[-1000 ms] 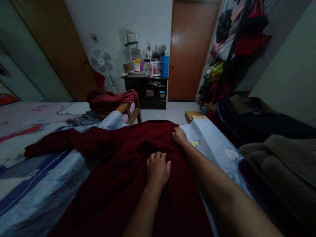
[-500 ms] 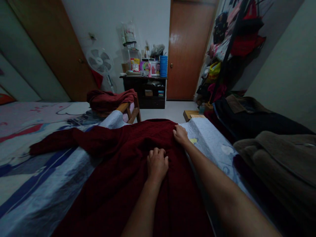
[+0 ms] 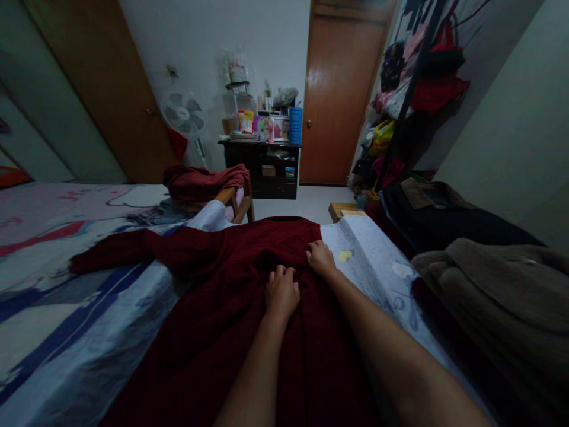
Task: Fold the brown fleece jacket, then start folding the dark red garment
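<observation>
A dark red long-sleeved garment (image 3: 200, 320) lies spread over a light blue-grey sheet (image 3: 355, 243), one sleeve stretched out to the left. My left hand (image 3: 282, 290) rests on the middle of the garment with its fingers curled into the cloth, and folds run around it. Farther up and to the right, my right hand (image 3: 320, 258) is at the garment's right edge, its fingers bent over the fabric. The fingertips of both hands are partly lost in the dark cloth.
Folded dark clothes (image 3: 448, 207) and a brown fuzzy garment (image 3: 484, 279) lie on the right. A reddish cloth (image 3: 202, 182) hangs over a wooden rail at the back left. Beyond stand a fan (image 3: 184, 112), a dark cabinet (image 3: 233, 155) and a door (image 3: 342, 89).
My right hand has moved slightly down and inward, and the garment's right edge has shifted left, baring more sheet. My left hand stays nearly in place. The view has shifted a little.
</observation>
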Available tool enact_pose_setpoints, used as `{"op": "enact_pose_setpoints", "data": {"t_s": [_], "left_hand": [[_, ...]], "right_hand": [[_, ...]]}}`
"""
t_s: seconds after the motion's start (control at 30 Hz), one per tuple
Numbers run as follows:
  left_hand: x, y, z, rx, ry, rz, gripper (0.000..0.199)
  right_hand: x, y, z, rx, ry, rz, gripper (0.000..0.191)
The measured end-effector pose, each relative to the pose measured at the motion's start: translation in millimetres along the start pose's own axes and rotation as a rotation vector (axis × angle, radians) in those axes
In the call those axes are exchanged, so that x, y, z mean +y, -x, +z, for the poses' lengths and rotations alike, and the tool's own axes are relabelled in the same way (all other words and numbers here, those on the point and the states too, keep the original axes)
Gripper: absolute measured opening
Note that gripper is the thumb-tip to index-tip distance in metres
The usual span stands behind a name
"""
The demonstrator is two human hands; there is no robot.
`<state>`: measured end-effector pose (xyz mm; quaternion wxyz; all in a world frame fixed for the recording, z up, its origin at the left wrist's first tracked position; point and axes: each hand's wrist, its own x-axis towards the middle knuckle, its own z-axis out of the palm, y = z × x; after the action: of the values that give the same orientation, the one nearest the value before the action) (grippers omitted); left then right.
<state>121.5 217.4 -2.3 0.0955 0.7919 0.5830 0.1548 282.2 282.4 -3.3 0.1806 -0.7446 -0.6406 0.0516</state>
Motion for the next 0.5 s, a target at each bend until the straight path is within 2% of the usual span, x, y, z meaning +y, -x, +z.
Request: {"op": "enact_pose_setpoints", "data": {"t_s": [0.1, 0.2, 0.27, 0.37, 0.5], "left_hand": [[-1.6, -0.5, 0.6, 0.004, 0.018, -0.009, 0.032], [-3.7, -1.8, 2.9, 0.008, 0.034, -0.017, 0.041], [-5.1, -2.3, 5.1, 0.0, 0.044, -0.018, 0.042], [-7.0, -0.8, 8.7, 0.019, 0.061, -0.017, 0.042], [-10.2, 3.1, 11.5, 0.069, 0.105, -0.008, 0.04]], "right_hand": [[1.8, 8.4, -14.7, -0.021, -0.029, -0.001, 0.044], [-3.6, 36.4, -20.4, 0.022, -0.016, 0.026, 0.045], [-9.5, 60.7, -17.1, 0.045, 0.026, 0.034, 0.038], [-17.7, 90.4, -7.6, 0.015, 0.123, -0.014, 0.027], [-23.4, 105.5, -4.4, 0.01, 0.167, -0.07, 0.031]]}}
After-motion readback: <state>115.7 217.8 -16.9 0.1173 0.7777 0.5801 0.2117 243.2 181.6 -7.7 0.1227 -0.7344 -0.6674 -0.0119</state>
